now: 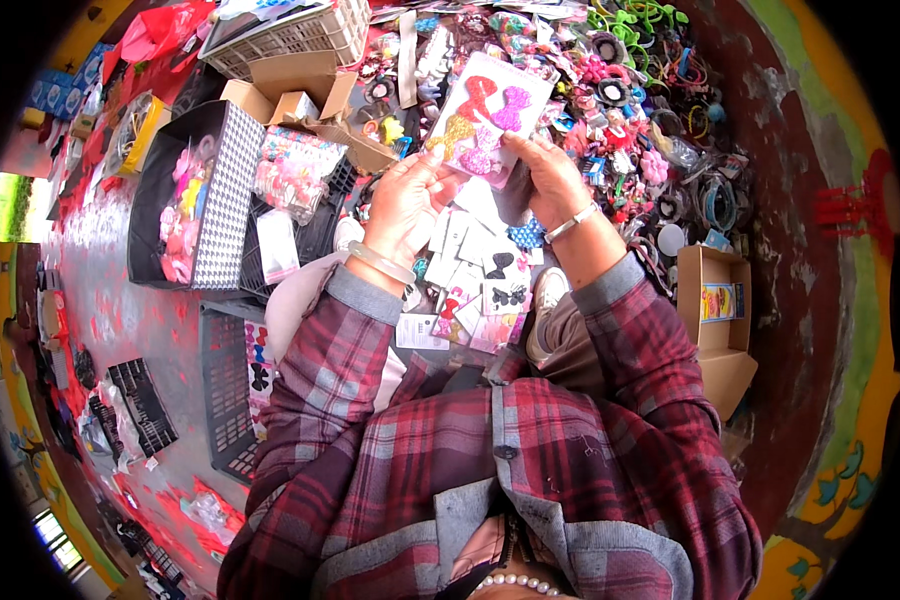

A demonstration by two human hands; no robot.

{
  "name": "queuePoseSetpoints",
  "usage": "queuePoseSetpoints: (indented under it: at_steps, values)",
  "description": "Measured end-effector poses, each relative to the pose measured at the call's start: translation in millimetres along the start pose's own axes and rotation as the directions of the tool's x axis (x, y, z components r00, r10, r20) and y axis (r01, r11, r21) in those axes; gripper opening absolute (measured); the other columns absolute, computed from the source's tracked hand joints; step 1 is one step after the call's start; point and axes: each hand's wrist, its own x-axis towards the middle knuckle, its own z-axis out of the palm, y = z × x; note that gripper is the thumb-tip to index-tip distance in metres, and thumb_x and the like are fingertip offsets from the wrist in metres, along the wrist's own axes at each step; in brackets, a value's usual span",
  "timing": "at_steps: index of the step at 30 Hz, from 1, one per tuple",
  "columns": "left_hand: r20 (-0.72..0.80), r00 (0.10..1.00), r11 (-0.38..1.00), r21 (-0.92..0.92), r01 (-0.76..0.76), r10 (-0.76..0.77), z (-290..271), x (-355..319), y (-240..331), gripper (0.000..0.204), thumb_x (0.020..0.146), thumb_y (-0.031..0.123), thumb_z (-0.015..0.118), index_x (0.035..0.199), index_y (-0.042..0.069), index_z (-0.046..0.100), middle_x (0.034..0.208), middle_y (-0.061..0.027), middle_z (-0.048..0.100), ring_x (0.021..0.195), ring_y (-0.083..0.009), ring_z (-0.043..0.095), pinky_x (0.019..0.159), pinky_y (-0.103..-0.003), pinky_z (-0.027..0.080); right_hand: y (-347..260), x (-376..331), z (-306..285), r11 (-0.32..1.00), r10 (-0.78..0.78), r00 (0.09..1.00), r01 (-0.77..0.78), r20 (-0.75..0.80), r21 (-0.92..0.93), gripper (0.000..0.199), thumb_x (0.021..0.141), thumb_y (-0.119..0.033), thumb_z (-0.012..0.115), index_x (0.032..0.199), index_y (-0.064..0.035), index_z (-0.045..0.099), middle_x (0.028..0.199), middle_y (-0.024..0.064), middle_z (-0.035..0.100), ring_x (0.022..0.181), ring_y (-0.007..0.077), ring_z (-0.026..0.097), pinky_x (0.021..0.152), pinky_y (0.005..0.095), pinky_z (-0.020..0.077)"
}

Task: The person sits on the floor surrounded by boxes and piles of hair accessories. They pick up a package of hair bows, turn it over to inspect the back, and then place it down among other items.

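A single head-worn fisheye camera is looking steeply down from above the person's chest, close over the raised left hand [402, 205] and right hand [550, 180], its rim bending the cluttered floor [130, 300] beyond.

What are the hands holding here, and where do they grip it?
Both hands hold a pink card of glittery bows: the left hand at its lower left corner, the right hand at its lower right edge.

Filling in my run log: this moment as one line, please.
left hand: holds bow card | right hand: holds same card | below: loose cards pile
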Motion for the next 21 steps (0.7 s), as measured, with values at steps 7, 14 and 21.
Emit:
queuePoseSetpoints:
  at_steps: [7, 14, 21]
  values:
    - [-0.013, 0.998, 0.997, -0.054, -0.058, 0.058, 3, -2, 3, 0.020, 0.089, 0.007, 0.046, 0.107, -0.002, 0.049, 0.097, -0.0111, 0.058, 0.084, -0.0186, 0.059, 0.074, -0.030, 0.053, 7, 0, 3, 0.994, 0.061, 0.998, -0.060, -0.011, 0.095, 0.011, 0.081, -0.006, 0.059, 0.091, -0.0024, 0.058, 0.084, 0.0066, 0.063, 0.075, 0.0172, 0.061, 0.068, 0.0283, 0.0488]
    - [-0.047, 0.997, 0.996, -0.066, -0.058, 0.055, 10, -6, 8, 0.014, 0.088, 0.008, 0.050, 0.097, -0.001, 0.053, 0.091, -0.0106, 0.059, 0.078, -0.0187, 0.059, 0.074, -0.034, 0.053, 12, 8, -5, 0.990, 0.082, 0.996, -0.084, 0.021, 0.111, 0.010, 0.081, -0.006, 0.059, 0.089, -0.0024, 0.059, 0.082, 0.0064, 0.063, 0.072, 0.0166, 0.062, 0.066, 0.0276, 0.0488]
    - [-0.077, 0.993, 0.995, -0.033, -0.094, 0.091, -2, -3, 13, 0.011, 0.086, 0.008, 0.053, 0.094, 0.000, 0.052, 0.088, -0.0088, 0.058, 0.076, -0.0186, 0.058, 0.073, -0.034, 0.052, 9, -1, 2, 0.990, 0.109, 0.994, -0.110, 0.012, 0.092, 0.025, 0.080, -0.022, 0.065, 0.094, -0.0021, 0.060, 0.085, 0.0076, 0.063, 0.077, 0.0172, 0.060, 0.069, 0.0289, 0.0477]
